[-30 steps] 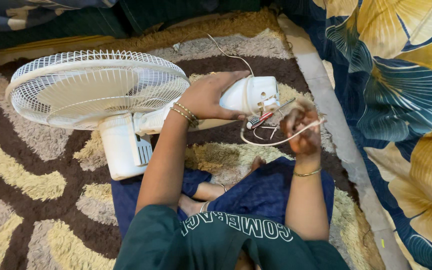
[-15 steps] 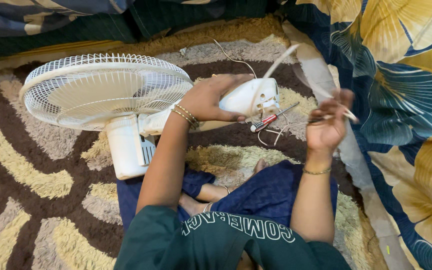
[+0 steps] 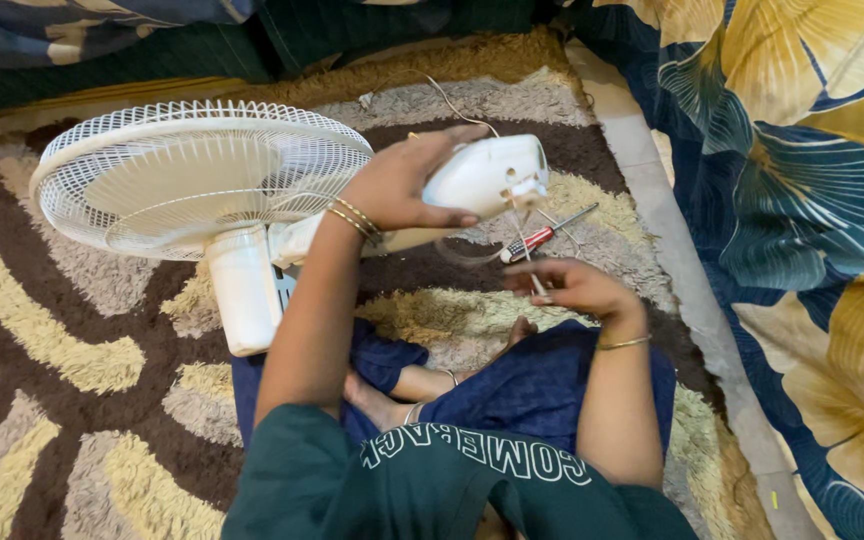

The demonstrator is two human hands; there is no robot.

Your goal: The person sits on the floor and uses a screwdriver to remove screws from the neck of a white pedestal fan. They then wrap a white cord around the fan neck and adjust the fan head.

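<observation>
The white fan motor housing (image 3: 487, 178) is held up above the rug (image 3: 72, 350), right of the fan guard (image 3: 197, 175), gripped from above by the left hand (image 3: 407, 185). Loose wires hang from its open end, so reassembly is judged unfinished. Below it, the right hand (image 3: 572, 288) is seen with fingers loosely curled; whether a wire is pinched cannot be told. A red-handled screwdriver (image 3: 542, 236) is left lying just beyond.

A home floor: patterned shag rug (image 3: 72, 350), floral bedding (image 3: 812, 180) alongside.
</observation>
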